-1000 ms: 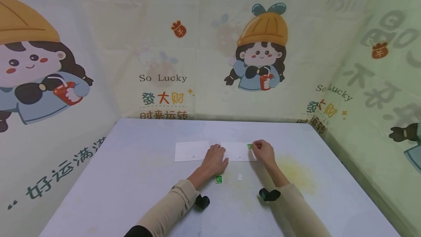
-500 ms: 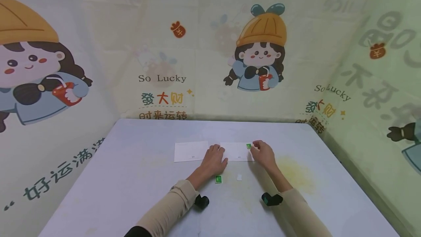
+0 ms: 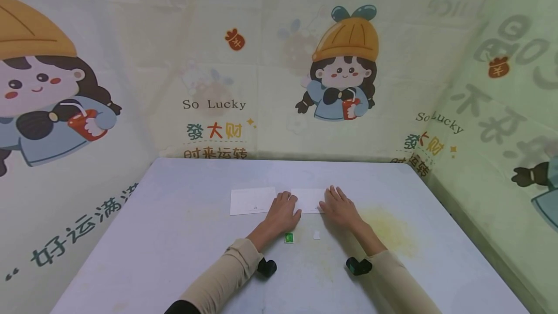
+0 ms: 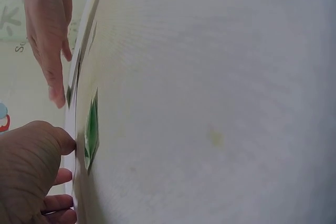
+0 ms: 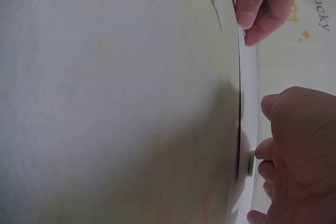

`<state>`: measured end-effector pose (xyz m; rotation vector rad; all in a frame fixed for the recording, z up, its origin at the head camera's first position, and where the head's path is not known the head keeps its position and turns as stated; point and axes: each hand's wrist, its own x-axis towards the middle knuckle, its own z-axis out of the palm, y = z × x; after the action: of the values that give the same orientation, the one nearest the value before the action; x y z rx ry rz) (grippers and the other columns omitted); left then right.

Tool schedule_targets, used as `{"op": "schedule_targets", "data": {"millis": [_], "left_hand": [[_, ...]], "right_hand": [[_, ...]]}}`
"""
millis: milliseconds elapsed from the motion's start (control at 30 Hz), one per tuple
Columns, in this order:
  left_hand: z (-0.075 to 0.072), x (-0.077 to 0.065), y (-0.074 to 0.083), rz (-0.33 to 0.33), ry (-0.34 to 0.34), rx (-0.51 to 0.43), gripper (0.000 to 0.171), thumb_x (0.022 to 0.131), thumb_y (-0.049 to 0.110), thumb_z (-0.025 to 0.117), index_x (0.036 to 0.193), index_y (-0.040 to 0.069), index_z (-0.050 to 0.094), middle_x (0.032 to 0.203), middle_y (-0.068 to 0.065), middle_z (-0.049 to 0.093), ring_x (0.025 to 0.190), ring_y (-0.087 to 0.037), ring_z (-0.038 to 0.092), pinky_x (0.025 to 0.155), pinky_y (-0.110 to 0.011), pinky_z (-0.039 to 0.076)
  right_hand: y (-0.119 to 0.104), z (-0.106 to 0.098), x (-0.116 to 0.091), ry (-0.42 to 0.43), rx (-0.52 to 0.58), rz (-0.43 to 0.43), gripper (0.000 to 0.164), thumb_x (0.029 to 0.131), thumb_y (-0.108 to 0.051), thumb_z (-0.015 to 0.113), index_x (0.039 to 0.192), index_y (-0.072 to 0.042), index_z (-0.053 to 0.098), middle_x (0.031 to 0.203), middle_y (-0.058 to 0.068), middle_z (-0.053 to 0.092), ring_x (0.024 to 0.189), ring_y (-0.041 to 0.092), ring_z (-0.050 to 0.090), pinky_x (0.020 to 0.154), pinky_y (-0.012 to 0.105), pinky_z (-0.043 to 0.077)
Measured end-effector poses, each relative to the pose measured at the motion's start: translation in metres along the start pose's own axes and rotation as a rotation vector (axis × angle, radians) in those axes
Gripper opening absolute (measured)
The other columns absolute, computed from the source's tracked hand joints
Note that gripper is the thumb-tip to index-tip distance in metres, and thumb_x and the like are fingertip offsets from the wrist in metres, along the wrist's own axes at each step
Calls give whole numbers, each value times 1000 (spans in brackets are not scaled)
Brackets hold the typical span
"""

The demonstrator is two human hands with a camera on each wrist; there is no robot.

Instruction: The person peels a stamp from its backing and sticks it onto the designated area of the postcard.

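Note:
Two white envelopes lie side by side: the left envelope (image 3: 249,201) and the right envelope (image 3: 307,200), each with small print low on its face. Across the inner edge of the right one, my left hand (image 3: 283,211) rests with its fingers spread and fingertips down. My right hand (image 3: 341,207) lies over that envelope's right end, fingers extended. Beneath its fingertips, the right wrist view shows the edge of a green stamp (image 5: 251,163), which the hand hides in the head view. Another green stamp (image 3: 289,238) sits on the table, near my left wrist.
A small white paper piece (image 3: 317,235) lies right of the loose stamp on the white table (image 3: 174,236). Black wrist cameras sit under both forearms. A printed cloth (image 3: 279,86) hangs behind the table and along its sides.
My right hand has gone from pinching at the green stamp on the right envelope's upper right corner to lying over it with straightened fingers. The left hand stays in place.

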<state>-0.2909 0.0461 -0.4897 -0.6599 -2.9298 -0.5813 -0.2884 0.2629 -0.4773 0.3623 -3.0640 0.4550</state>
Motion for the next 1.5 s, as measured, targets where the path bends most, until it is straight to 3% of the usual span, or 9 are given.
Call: {"op": "schedule_targets", "data": {"millis": [500, 700, 933, 1500], "left_hand": [[1, 4, -3, -10, -16, 6, 45, 104, 33, 58, 137, 3, 58, 141, -16, 52, 133, -30, 48, 113, -43, 40], [-1, 6, -3, -15, -16, 5, 45, 103, 33, 58, 137, 3, 58, 143, -16, 52, 134, -30, 48, 114, -43, 40], [1, 3, 0, -17, -23, -1, 45, 103, 33, 59, 136, 2, 59, 141, -17, 53, 132, -30, 49, 113, -45, 41], [1, 3, 1, -16, -20, 13, 46, 103, 33, 59, 137, 2, 59, 143, -17, 53, 134, -31, 48, 113, -45, 41]], "right_hand": [[2, 4, 6, -98, 3, 26, 69, 110, -37, 40, 155, 13, 24, 164, 30, 19, 154, 45, 13, 119, 67, 16], [2, 1, 13, -127, -9, 45, 74, 110, -45, 32, 156, 13, 22, 165, 30, 18, 155, 45, 11, 120, 66, 13], [1, 1, 8, -122, 6, 57, 68, 110, -36, 39, 154, 14, 25, 163, 31, 21, 154, 46, 14, 119, 68, 16], [3, 5, 8, -139, -5, 74, 75, 109, -43, 37, 156, 13, 20, 165, 30, 15, 155, 44, 10, 120, 66, 13]]}}
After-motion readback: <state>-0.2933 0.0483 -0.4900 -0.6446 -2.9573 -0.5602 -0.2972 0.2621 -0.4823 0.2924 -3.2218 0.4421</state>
